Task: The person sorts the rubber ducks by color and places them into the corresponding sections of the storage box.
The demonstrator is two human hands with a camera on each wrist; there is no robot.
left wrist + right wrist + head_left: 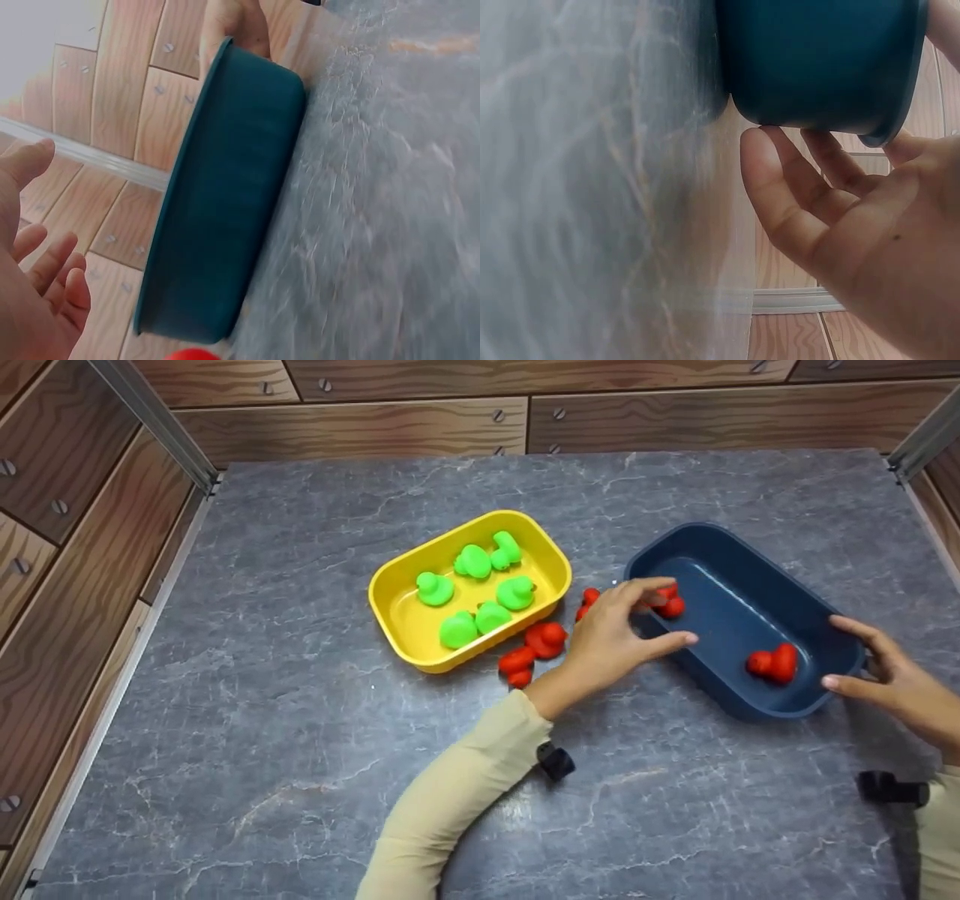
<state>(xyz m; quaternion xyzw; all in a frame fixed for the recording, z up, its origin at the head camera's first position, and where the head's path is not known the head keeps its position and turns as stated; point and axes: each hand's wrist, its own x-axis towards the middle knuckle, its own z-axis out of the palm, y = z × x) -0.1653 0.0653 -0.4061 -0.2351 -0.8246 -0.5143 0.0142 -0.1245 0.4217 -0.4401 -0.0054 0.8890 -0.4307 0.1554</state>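
Observation:
My left hand (611,619) hovers over the left rim of a dark blue bin (720,690), thumb and fingers spread with nothing between them. Just beyond its fingers, a red toy duck (670,606) shows inside the bin, partly covered by them. Another red duck (774,663) lies on the bin floor near the right end. My right hand (892,679) holds that end, thumb and a finger at the rim; in the right wrist view its fingers (765,169) bend against the outer wall. A further red duck (589,601) is half hidden behind my left hand.
A yellow bin (381,611) with several green ducks (474,561) stands left of the blue one. Two red ducks (546,639) (517,664) lie on the grey marbled table against its near right side. Wood-patterned panels (412,427) border the table.

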